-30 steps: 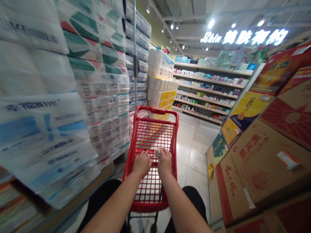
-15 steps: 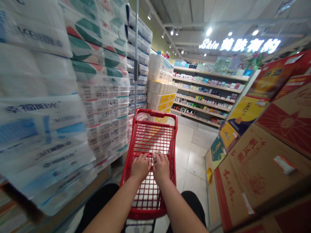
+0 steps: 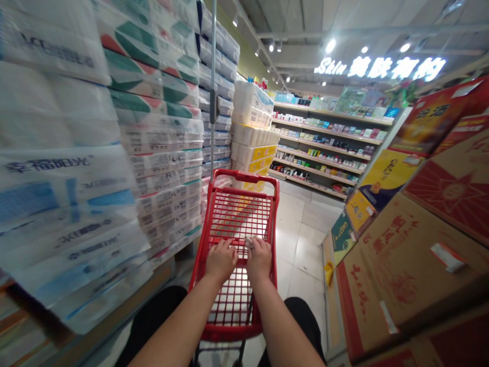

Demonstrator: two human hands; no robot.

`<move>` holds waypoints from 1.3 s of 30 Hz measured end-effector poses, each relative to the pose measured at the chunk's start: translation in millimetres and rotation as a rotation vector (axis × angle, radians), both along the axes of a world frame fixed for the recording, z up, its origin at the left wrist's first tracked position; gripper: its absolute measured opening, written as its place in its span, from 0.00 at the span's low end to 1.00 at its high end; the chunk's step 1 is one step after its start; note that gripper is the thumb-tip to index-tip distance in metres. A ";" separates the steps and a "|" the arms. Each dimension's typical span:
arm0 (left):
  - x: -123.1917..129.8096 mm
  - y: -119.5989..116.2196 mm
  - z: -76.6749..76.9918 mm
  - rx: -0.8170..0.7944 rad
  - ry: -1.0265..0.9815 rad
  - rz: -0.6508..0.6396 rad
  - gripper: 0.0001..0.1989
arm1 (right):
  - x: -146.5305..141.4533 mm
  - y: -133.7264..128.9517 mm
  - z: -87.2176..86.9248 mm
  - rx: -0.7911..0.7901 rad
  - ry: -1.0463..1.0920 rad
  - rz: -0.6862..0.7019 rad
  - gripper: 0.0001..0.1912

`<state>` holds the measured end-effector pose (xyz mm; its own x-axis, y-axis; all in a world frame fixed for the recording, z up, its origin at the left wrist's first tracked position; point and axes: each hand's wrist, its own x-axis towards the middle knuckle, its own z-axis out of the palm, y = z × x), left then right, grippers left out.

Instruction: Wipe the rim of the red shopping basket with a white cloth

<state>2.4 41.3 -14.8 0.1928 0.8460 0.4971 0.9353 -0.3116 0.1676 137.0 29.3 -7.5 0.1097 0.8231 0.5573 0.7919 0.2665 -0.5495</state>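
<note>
A red plastic shopping cart (image 3: 275,214) with a grid-patterned basket stands right in front of me, between my legs. My left hand (image 3: 221,262) lies over the crossbar in the middle of the basket, its fingers curled onto it. Just to the right, my right hand (image 3: 260,259) is closed on a small crumpled whitish wad (image 3: 249,242), perhaps tissue, and presses it at the same crossbar. The palms and the undersides of the fingers are hidden.
Tall stacks of wrapped paper packs (image 3: 69,204) line the left, beside a metal pole (image 3: 213,66). Cardboard cartons (image 3: 405,265) are piled close on the right. Tiled floor (image 3: 301,244) leads ahead to shelves (image 3: 324,142) of small boxed goods.
My right hand has slid a little to the right along the crossbar with the whitish wad. My left hand stays nearly where it was.
</note>
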 end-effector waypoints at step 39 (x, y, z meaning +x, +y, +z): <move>0.5 -4.3 3.5 -0.037 -0.010 -0.008 0.14 | 0.5 2.7 -2.8 0.042 0.116 0.068 0.18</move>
